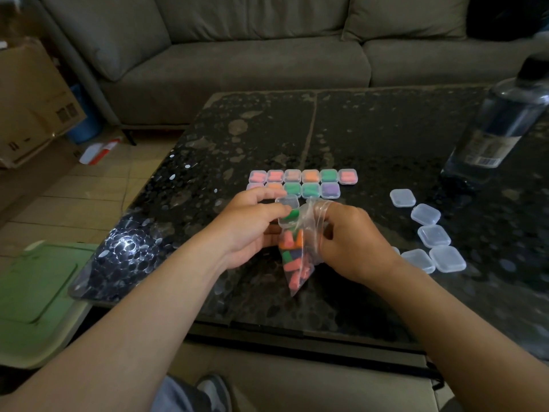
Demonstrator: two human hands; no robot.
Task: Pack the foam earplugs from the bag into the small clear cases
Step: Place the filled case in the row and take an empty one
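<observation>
My left hand (252, 224) holds a small clear case (287, 202) with its lid up; a green earplug (291, 215) lies in it. My right hand (350, 236) reaches into the mouth of a clear plastic bag (297, 260), its fingers inside the plastic. The bag hangs between my hands over the table and holds several pink, orange and green earplugs. Behind my hands, two rows of filled cases (303, 182) sit side by side on the dark table (371, 138). Several empty closed cases (430, 230) lie to the right.
A large clear water bottle (499, 126) stands at the table's far right. A grey sofa (237, 55) runs behind the table. A cardboard box (32, 99) and a green bin lid (35, 286) are on the left, off the table.
</observation>
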